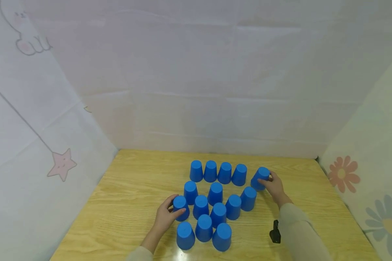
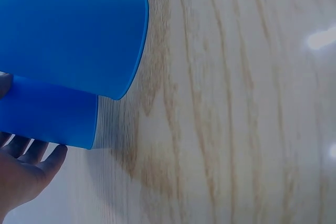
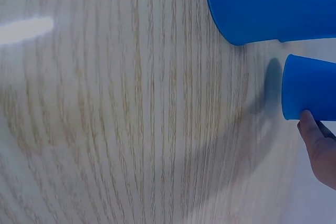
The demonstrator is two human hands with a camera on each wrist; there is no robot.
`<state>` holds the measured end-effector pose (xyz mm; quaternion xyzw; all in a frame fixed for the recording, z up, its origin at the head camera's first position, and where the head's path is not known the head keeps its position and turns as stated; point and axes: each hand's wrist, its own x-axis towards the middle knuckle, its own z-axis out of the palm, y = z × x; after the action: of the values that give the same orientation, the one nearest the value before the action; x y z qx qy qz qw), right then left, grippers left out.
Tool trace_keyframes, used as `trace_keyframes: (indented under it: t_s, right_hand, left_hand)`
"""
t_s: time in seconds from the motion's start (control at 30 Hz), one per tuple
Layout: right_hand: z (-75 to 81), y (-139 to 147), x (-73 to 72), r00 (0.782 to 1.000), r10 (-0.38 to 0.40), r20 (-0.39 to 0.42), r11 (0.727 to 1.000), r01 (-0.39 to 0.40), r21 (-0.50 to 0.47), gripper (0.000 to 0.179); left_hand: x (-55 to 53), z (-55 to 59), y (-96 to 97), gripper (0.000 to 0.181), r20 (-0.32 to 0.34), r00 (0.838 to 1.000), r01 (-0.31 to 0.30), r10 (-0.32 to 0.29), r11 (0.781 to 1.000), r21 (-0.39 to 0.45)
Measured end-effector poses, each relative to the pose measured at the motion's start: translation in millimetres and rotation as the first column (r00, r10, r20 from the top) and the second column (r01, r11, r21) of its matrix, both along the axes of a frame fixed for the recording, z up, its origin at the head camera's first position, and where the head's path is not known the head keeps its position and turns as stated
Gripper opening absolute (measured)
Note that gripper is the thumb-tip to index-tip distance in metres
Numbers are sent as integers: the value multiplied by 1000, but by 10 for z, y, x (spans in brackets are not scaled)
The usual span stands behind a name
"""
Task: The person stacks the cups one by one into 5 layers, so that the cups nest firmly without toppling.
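Upside-down blue plastic cups stand in several rows on the wooden table. My left hand (image 1: 164,216) holds a blue cup (image 1: 180,203) at the left end of a middle row, thumb on the near side and fingers behind. In the left wrist view that cup (image 2: 50,111) sits behind a nearer cup (image 2: 68,35). At the right end of the back row, my right hand (image 1: 274,185) grips another blue cup (image 1: 260,175), which leans a little. The right wrist view has this cup (image 3: 310,87) with a shadow beside its rim; whether it touches the table I cannot tell.
Several cups stand in the back row (image 1: 210,171), apart from the right-hand cup. Nearest me are three more, including one front cup (image 1: 221,237). A small black object (image 1: 275,232) lies beside the right sleeve. Light cloth walls (image 1: 209,108) enclose the wooden table (image 1: 130,195).
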<state>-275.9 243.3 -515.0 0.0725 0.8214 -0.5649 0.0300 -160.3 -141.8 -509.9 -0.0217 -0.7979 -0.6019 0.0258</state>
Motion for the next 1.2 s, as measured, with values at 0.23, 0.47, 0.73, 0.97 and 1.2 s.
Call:
trace_keyframes:
  t_s: [0.23,0.47,0.73,0.97,1.2]
  right_hand:
    - [-3,-41,-58,1000,2,12,1000,-2,13,68]
    - [-29,-33,-87,1000,-17,25,1000,17,-3,67]
    - [-67,-82,-98,998,-51,33,998,52,-17,67]
    - [-80,-125,-125,998,-63,24,998,63,-30,67]
    - [-116,-130,-160,997,-57,44,998,58,-23,66]
  left_hand:
    - [-1,13,14,46,-1,1000,-12,12,1000,-3]
    - [-80,-241,-17,49,3,1000,-11,12,1000,-4]
    - [-69,-269,-20,47,17,1000,-22,22,1000,-6]
    - [-60,-273,-30,49,17,1000,-16,16,1000,1]
    - [-62,-271,-35,49,20,1000,-16,16,1000,-1]
